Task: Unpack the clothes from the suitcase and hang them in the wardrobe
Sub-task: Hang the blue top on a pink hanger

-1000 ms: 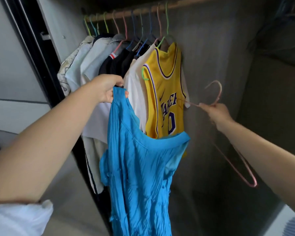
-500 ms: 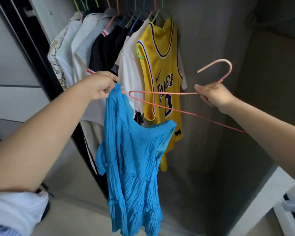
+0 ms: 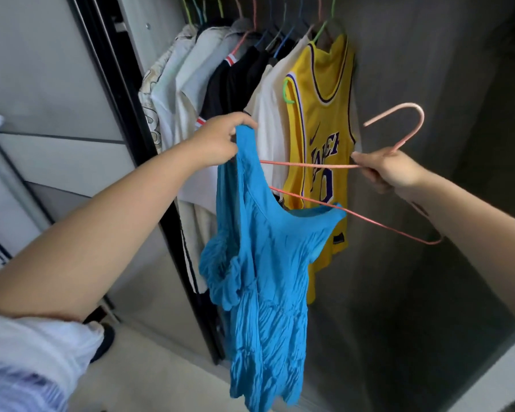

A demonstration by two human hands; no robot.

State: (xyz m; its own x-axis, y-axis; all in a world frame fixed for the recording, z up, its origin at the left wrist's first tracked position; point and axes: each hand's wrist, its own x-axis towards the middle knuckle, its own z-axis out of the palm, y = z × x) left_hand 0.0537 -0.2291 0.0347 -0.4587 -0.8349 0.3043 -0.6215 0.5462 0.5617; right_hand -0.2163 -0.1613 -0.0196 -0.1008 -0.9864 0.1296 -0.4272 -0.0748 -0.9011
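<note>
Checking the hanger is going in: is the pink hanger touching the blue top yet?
Touching. In the head view, the pink hanger's left end runs behind the blue top's strap below the left hand, and its lower bar crosses the neckline.

Grey panelled surface [image 3: 42,69] at left, crossed by horizontal seams. Pale floor [image 3: 161,367] below it, bearing a small dark object [image 3: 106,340], too dim to identify. White striped sleeve [image 3: 27,367] at lower left. White ledge [image 3: 488,379] at lower right.
</note>
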